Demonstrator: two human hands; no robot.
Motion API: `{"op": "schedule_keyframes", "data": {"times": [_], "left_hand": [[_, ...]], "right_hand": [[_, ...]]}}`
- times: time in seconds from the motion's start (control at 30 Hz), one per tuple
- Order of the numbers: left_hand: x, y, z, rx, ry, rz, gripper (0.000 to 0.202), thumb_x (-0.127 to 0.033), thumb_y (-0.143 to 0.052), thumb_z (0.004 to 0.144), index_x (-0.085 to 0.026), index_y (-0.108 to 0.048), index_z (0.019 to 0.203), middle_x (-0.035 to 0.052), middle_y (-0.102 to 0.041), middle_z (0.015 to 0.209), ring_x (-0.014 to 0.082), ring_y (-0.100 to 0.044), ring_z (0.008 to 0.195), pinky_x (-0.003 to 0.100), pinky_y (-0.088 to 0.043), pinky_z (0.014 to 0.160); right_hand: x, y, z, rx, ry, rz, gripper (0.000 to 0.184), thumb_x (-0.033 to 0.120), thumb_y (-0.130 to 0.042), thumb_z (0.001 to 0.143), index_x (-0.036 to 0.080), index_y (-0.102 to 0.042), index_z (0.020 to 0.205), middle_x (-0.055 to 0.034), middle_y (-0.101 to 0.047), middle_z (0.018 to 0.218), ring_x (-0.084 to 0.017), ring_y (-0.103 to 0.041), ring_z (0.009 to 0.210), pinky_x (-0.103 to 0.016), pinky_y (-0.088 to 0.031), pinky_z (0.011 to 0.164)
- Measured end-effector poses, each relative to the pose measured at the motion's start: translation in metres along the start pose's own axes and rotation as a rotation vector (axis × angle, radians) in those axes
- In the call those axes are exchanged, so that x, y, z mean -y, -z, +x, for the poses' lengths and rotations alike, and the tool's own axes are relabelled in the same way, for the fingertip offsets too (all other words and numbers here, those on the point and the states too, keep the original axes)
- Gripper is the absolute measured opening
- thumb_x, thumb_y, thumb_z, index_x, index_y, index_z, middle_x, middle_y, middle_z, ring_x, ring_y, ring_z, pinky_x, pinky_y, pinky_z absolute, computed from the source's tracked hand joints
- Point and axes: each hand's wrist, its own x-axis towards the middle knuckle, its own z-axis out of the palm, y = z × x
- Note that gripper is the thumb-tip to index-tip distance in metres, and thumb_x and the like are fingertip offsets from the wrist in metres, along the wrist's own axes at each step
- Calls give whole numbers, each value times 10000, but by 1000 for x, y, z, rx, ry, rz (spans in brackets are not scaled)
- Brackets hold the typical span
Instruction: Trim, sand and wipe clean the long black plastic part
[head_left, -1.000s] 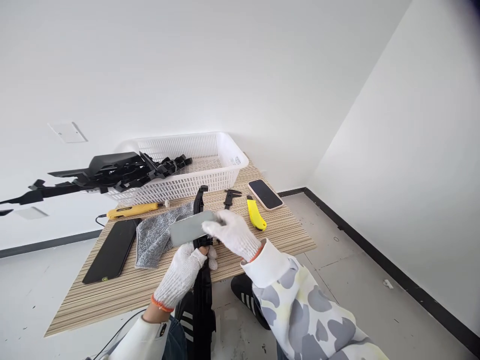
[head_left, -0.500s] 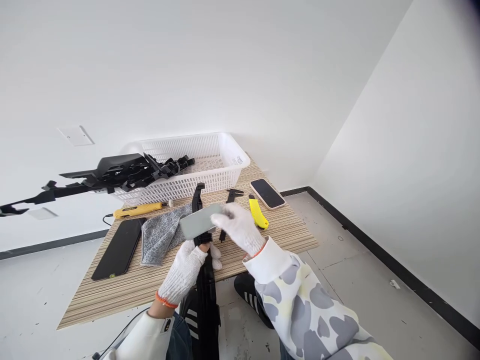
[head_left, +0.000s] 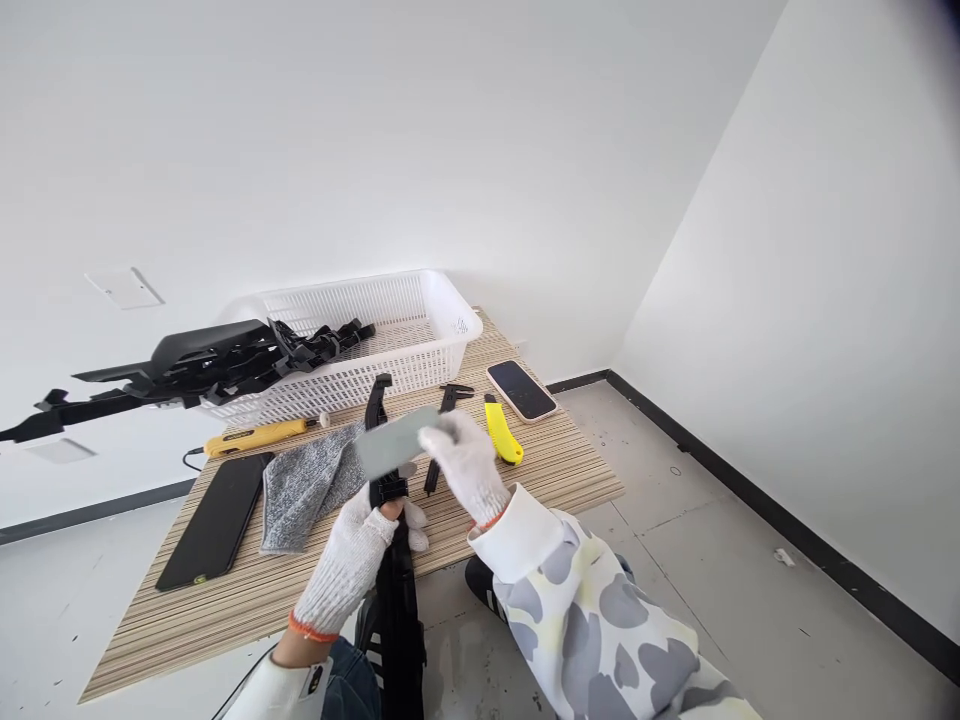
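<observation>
Both my hands wear white knitted gloves. My left hand (head_left: 352, 555) is closed around a long black plastic part (head_left: 397, 590), which stands lengthwise in front of me, its lower end between my legs. In my right hand (head_left: 466, 462) I pinch a flat grey-green rectangular sheet (head_left: 397, 442) by its right end. The sheet lies across the upper stretch of the black part and hides some of it; whether they touch I cannot tell. A black caliper (head_left: 448, 398) is partly behind my right hand, and a yellow utility knife (head_left: 502, 432) lies just right of it.
A white plastic basket (head_left: 420, 365) at the table's back holds several black plastic parts (head_left: 217, 365) jutting far out left. On the wood-grain table (head_left: 150, 640) lie a grey cloth (head_left: 304, 490), a yellow corded tool (head_left: 255, 437), a black tablet-like slab (head_left: 214, 520) and a phone (head_left: 523, 390).
The whole view has shifted, so the table and its things sit farther left. Both hands keep their holds, and the sheet has stayed over the black part with a slight tilt.
</observation>
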Motion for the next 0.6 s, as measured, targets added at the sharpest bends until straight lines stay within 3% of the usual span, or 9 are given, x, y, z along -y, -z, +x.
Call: {"op": "schedule_keyframes", "data": {"times": [0.07,0.17,0.3,0.4,0.43,0.53,0.6], "left_hand": [[0,0,1,-19,31,-11,516,-564,-742,692,-159,-630,990,59,-726,721,218,-690,583,281,-489,495],[2,1,2,-22,39,-56,558,-559,-744,711,-171,-607,1089,48,-726,733,213,-691,594,261,-470,473],[6,3,4,-27,37,-48,574,-535,-750,730,-159,-588,1133,38,-715,708,168,-629,499,246,-446,440],[5,3,5,-20,24,-80,628,-523,-763,733,-186,-544,1216,24,-721,746,179,-653,526,246,-457,441],[5,3,4,-16,22,-91,633,-526,-766,732,-193,-538,1220,23,-721,755,189,-671,551,246,-462,445],[3,2,3,-20,27,-96,608,-541,-771,731,-187,-555,1176,24,-713,738,206,-696,584,243,-462,444],[3,2,2,-13,27,-103,613,-553,-762,744,-192,-549,1192,24,-714,742,209,-705,603,242,-462,449]], "right_hand": [[1,-1,-1,54,19,-58,165,389,-733,735,240,-663,720,12,-686,876,-181,-650,835,-347,-509,850],[1,0,-1,-102,-37,-32,180,417,-710,771,240,-676,768,3,-686,946,-169,-650,847,-340,-512,865],[5,3,-2,75,-31,-109,179,418,-744,749,247,-697,774,15,-677,903,-170,-645,842,-348,-500,880],[7,3,-3,-50,-77,-97,193,430,-722,772,240,-692,792,2,-687,938,-177,-645,893,-342,-488,898],[7,3,-4,-43,-94,-68,201,437,-711,781,240,-689,808,2,-692,920,-177,-645,884,-334,-493,872],[2,1,-4,152,-56,-48,233,464,-735,756,243,-677,800,22,-687,811,-171,-634,811,-316,-493,789],[-2,0,-3,121,-30,-20,265,496,-723,768,242,-679,828,19,-697,820,-169,-634,811,-317,-490,784]]}}
